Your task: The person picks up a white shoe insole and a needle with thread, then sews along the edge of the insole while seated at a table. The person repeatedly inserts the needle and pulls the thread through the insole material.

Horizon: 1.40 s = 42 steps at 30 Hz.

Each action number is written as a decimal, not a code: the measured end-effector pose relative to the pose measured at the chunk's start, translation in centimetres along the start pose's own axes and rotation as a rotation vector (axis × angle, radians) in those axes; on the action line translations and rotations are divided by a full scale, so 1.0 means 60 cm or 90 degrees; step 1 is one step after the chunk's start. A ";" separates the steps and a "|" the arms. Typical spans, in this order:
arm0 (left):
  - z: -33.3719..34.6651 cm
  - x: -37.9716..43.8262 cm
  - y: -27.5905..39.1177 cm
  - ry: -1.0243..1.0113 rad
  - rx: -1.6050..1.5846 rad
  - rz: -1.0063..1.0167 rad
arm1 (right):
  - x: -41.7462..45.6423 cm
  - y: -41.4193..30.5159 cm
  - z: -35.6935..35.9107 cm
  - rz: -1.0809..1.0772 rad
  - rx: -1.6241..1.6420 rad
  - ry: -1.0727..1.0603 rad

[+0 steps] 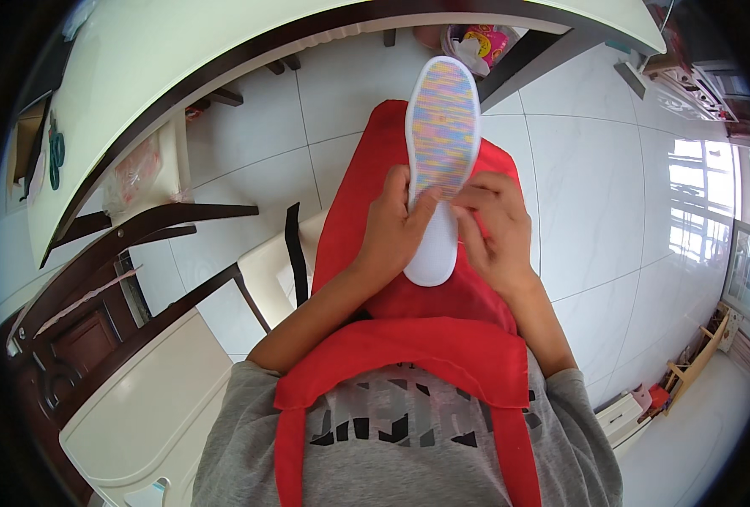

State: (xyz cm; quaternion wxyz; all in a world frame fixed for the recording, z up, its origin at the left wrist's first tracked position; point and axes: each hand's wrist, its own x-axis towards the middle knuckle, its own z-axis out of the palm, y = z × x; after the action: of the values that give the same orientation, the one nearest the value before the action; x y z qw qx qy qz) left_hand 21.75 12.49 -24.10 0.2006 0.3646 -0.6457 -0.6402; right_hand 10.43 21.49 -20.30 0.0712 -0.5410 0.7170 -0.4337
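A shoe insole (443, 127) with a white rim lies lengthwise over my lap, its front part covered in pastel multicoloured stitching and its heel part plain white. My left hand (400, 218) grips its left edge near the middle, the thumb lying across the top face. At the insole's right edge, my right hand (492, 222) has its fingertips pinched together close to the border of the stitched part. A needle or thread between those fingertips cannot be made out. Beneath the insole and both hands spreads a red apron (356, 190).
A pale table (178, 38) with a dark edge curves ahead and to the left, with green-handled scissors (56, 152) on it. Below it, a plastic bag (135, 174) rests on a chair seat. Another wooden chair (153, 405) stands at the left. A bin (479, 47) holds wrappers under the table.
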 end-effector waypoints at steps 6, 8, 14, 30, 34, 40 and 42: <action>-0.034 0.020 -0.024 0.062 0.068 0.055 | 0.030 0.010 -0.215 0.326 0.489 0.319; -0.040 0.031 -0.026 0.051 0.086 0.076 | 0.002 0.060 -0.349 0.363 0.528 0.323; -0.056 0.040 -0.043 0.069 0.076 0.077 | -0.135 0.226 -0.733 0.321 0.584 0.429; -0.025 0.010 0.001 0.017 -0.095 0.008 | -0.027 0.046 -0.170 0.303 0.077 0.218; -0.019 0.004 0.019 -0.007 -0.103 -0.012 | -0.015 0.012 -0.066 0.181 0.117 0.029; -0.009 0.003 0.017 -0.009 -0.096 0.007 | -0.009 -0.010 -0.033 0.346 0.277 0.002; -0.007 0.003 0.013 -0.005 -0.099 0.019 | -0.006 -0.012 -0.026 0.356 0.278 0.008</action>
State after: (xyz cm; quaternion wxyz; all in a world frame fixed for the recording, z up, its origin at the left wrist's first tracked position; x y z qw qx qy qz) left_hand 21.79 12.02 -23.34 0.2355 0.3360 -0.6001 -0.6867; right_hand 10.18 22.63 -18.97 0.2971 -0.2931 0.7280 -0.5440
